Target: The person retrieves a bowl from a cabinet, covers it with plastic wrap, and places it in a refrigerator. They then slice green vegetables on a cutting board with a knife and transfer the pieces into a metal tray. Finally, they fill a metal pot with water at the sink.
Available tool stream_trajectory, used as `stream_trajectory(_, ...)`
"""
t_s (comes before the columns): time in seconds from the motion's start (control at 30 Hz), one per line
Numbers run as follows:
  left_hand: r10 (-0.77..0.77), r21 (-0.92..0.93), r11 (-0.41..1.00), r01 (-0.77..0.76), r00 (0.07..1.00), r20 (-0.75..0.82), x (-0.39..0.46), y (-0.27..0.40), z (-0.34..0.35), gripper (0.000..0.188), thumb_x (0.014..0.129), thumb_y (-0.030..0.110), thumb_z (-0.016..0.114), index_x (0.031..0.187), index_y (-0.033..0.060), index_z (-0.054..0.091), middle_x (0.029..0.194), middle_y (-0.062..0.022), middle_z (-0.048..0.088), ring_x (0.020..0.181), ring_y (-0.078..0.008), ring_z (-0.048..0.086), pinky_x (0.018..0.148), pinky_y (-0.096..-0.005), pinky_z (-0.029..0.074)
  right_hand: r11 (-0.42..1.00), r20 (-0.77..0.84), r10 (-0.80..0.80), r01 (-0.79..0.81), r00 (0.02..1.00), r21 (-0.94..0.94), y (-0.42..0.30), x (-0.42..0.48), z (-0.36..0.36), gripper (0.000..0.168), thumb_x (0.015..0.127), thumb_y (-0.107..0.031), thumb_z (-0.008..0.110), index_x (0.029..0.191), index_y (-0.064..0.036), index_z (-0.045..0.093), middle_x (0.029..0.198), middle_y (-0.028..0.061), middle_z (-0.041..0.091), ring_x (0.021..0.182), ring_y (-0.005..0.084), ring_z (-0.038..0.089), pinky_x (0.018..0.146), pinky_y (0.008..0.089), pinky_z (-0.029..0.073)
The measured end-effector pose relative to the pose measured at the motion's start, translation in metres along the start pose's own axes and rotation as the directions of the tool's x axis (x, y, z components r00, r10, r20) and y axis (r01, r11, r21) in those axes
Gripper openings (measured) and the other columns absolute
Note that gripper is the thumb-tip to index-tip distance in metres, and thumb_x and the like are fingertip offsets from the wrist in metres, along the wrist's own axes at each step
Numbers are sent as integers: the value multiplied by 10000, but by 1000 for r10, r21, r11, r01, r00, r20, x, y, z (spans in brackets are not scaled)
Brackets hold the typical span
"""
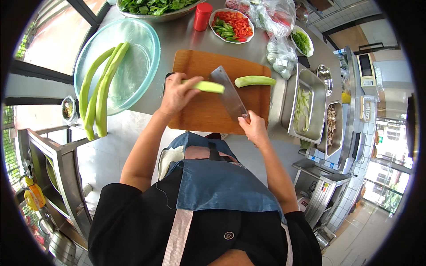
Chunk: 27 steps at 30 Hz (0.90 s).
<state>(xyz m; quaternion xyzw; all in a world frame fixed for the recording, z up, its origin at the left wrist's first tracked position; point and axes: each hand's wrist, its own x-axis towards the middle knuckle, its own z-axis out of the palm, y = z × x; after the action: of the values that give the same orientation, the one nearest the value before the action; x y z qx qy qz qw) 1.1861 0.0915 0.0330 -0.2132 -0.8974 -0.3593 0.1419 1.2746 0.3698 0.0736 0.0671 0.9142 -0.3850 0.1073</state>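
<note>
My left hand grips one end of a peeled pale-green gourd piece above the left half of a wooden cutting board. In my right hand is the handle of a cleaver. Its broad blade slants up and left over the middle of the board, close to the free end of the held piece. Another peeled gourd piece lies at the board's upper right, partly past its edge. Three long peeled gourds rest in a clear teal-rimmed basin on the left, their lower ends hanging over its rim.
Beyond the board stand a red-lidded shaker, a bowl of chopped peppers and plastic bags of vegetables. At right, a steel pan holds cut gourd slices. Beside it is a pan of sliced mushrooms.
</note>
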Motion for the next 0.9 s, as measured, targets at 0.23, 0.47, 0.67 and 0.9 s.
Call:
stream_trajectory(0.23, 209, 199, 957, -210, 978, 25, -21, 20, 38, 315, 706, 139, 703, 1016, 178, 669, 1057, -107, 532, 1057, -291, 499, 902, -436, 392, 956, -68, -108, 85, 992, -281, -7, -8, 0, 237, 853, -231, 637, 881, -20, 534, 669, 183, 622, 642, 383, 623, 563, 457, 485)
stream_trajectory(0.47, -30, 99, 994, 48, 985, -171, -28, 25, 78, 194, 768, 235, 718, 780, 88, 592, 918, -67, 553, 918, -261, 517, 821, -372, 419, 856, -53, -304, 248, 951, -453, -19, -22, 22, 214, 892, -223, 592, 846, -51, 473, 629, 141, 607, 567, 346, 617, 504, 446, 492)
stream_trajectory(0.67, -47, 29, 998, 54, 975, -217, -25, 29, 75, 203, 742, 215, 732, 711, 77, 586, 875, -52, 574, 890, -254, 537, 820, -372, 424, 840, -34, -289, 237, 957, -488, -21, -24, 27, 210, 896, -217, 587, 845, -48, 473, 651, 150, 611, 571, 349, 615, 509, 438, 494)
stream_trajectory(0.9, -12, 73, 997, 31, 970, -243, -25, 27, 76, 215, 750, 214, 722, 689, 76, 570, 872, -51, 577, 887, -248, 541, 819, -376, 427, 865, -40, -233, 188, 972, -465, -19, -24, 33, 191, 891, -197, 599, 897, -27, 512, 665, 155, 623, 608, 364, 625, 539, 455, 483)
